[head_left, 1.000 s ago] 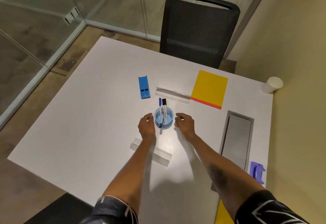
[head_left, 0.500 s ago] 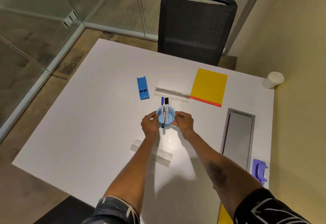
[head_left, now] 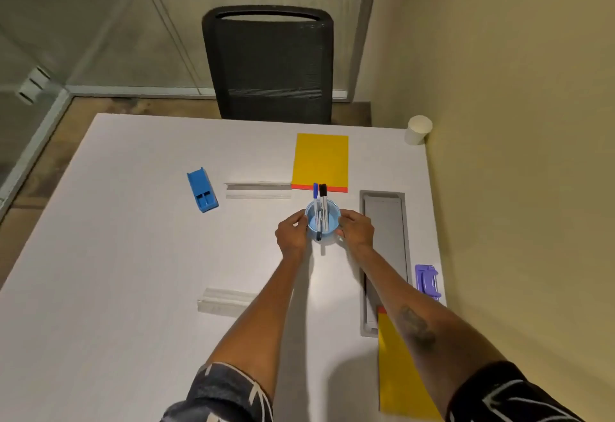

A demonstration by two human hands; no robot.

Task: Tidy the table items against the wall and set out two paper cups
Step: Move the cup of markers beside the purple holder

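Both hands are closed round the light-blue pen cup (head_left: 322, 223): the left hand (head_left: 292, 232) presses its left wall and the right hand (head_left: 355, 230) its right wall, fingers curled against the sides. In the head view, the only one, the cup sits between the yellow pad (head_left: 320, 162) and the grey cable tray (head_left: 386, 248), well short of the wall (head_left: 519, 155), and whether its base touches the table (head_left: 116, 255) or rides just above it cannot be told. Two markers (head_left: 320, 205) stand loose in it, leaning away from the person with their caps well above the rim. That is the main risk, I judge: a quick slide or a tilt toward the wall could tip them out, or topple the light cup. Its path to the wall also crosses the tray's recess, where a dragged base could catch. A lone paper cup (head_left: 418, 130) stands in the far corner against the wall; a second is nowhere in view. A blue box (head_left: 202, 191) and a clear strip (head_left: 258, 190) lie farther out, well apart from the wall, while the purple hole punch (head_left: 428, 281) sits at the wall edge. The left forearm covers one end of a nearer clear strip (head_left: 224, 302), the right forearm hides part of a second yellow pad (head_left: 404, 371), and the fingertips behind the cup are out of sight.
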